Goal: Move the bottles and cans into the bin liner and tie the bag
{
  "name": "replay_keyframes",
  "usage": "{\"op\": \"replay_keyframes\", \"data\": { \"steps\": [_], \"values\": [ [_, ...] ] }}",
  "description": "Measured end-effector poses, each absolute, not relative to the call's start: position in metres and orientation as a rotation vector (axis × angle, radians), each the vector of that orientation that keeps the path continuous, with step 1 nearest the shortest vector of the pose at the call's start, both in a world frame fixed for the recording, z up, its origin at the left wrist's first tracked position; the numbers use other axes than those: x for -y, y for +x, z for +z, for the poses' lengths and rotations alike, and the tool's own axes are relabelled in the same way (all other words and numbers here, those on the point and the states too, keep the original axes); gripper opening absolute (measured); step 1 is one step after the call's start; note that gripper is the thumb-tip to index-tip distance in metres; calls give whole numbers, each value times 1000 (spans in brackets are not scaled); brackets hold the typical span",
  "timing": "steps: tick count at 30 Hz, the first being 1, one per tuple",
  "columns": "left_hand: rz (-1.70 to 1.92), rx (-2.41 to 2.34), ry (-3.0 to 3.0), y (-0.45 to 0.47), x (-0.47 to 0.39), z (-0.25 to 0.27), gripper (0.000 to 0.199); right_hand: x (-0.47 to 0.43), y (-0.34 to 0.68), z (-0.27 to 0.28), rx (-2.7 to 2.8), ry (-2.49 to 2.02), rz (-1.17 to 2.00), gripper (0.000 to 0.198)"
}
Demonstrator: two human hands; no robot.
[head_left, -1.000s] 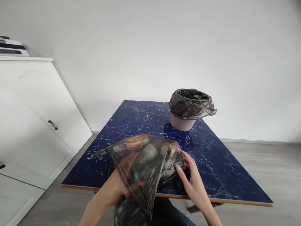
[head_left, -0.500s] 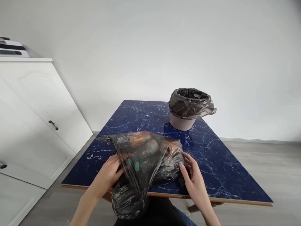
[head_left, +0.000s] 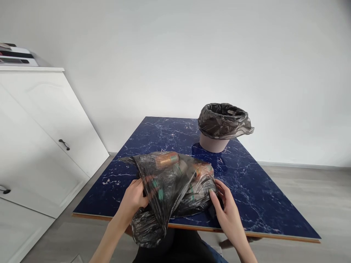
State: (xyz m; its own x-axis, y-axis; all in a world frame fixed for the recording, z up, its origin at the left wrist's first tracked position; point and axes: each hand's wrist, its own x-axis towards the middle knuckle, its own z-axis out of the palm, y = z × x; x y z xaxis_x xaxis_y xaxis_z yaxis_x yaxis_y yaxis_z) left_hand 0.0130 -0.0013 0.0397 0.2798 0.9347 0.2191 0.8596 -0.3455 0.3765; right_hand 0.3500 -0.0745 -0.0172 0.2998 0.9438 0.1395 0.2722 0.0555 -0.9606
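A: Where's the bag (head_left: pixel 178 186)?
B: It's lying on the blue marbled surface (head_left: pixel 255 197), near edge, between both hands. Its bunched end (head_left: pixel 148 230) is hanging over the edge.

A: Right hand (head_left: pixel 226 209)?
B: It's holding the bag's right end. Thumb is pressing on the near side, fingers are curling behind. Grip is clamping on film and whatever is under it.

A: Left hand (head_left: pixel 133 196)?
B: It's touching the bag's left side. Film is covering the fingertips, so I can't tell if that grip is closing on anything.

A: Contents?
B: An orange item (head_left: pixel 167 159) is showing through at the top, green patches (head_left: pixel 160 193) lower down. Film is blurring the rest; can't identify.

A: What else is on the surface?
B: Bin (head_left: pixel 213 145) is standing upright at the far right, well apart from the hands. Black liner (head_left: pixel 223 127) is folding over its rim and sticking out on the right. Something pale is showing inside; too small to tell.

A: Around it?
B: White cabinet (head_left: pixel 41 109) is standing off to the left, dark handles (head_left: pixel 64 144) on its front. White-and-black device (head_left: pixel 19 56) is sitting on top. Plain wall (head_left: pixel 164 54) is running behind everything.
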Motion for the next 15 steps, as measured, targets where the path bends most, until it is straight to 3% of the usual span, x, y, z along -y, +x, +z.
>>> {"op": "replay_keyframes", "data": {
  "steps": [6, 11, 15],
  "values": [
    [841, -1730, 2225, 12, 15, 61, 48, 75, 350, -16, 1192, -1451, 751, 60],
    [1411, -1803, 1955, -9, 33, 88, 32, 76, 349, -15, 1202, -1464, 753, 59],
    [1986, -1998, 1593, -30, 24, 103, 32, 74, 349, -17, 1201, -1462, 745, 61]
  ]
}}
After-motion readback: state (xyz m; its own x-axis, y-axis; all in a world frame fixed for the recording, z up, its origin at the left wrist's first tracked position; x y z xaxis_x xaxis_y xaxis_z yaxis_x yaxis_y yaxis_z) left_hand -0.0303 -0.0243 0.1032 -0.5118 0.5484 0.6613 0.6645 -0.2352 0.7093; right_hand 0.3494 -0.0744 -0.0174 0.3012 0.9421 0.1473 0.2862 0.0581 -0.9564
